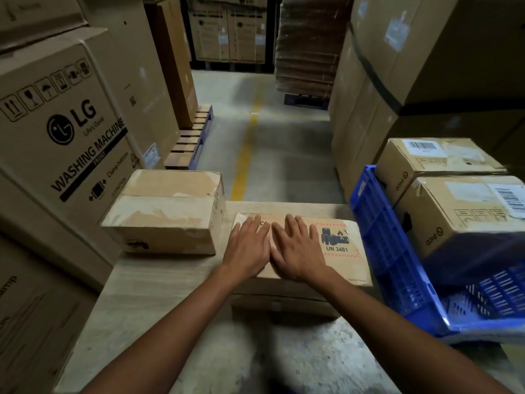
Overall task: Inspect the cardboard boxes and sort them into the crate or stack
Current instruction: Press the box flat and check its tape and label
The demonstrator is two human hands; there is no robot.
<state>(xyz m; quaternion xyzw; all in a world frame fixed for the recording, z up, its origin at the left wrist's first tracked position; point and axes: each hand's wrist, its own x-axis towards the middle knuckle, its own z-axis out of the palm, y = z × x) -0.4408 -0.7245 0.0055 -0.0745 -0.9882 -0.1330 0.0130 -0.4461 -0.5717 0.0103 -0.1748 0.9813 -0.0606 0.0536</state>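
A flat cardboard box [343, 263] with a red-bordered UN 3481 battery label lies on a low stack of similar boxes [284, 304] in front of me. My left hand [246, 248] and my right hand [298, 248] rest side by side, palms down and fingers spread, on its top. A taped brown box [167, 214] stands on the table to the left. At the right, a blue plastic crate [380, 243] holds two PICO boxes, the near one [466, 214] and the far one [434, 160].
The pale table surface [159, 302] carries the boxes. Large LG washing machine cartons [65, 129] wall the left side, tall cartons [397, 66] the right. An aisle with a yellow floor line [245, 149] runs ahead, beside a pallet [193, 137].
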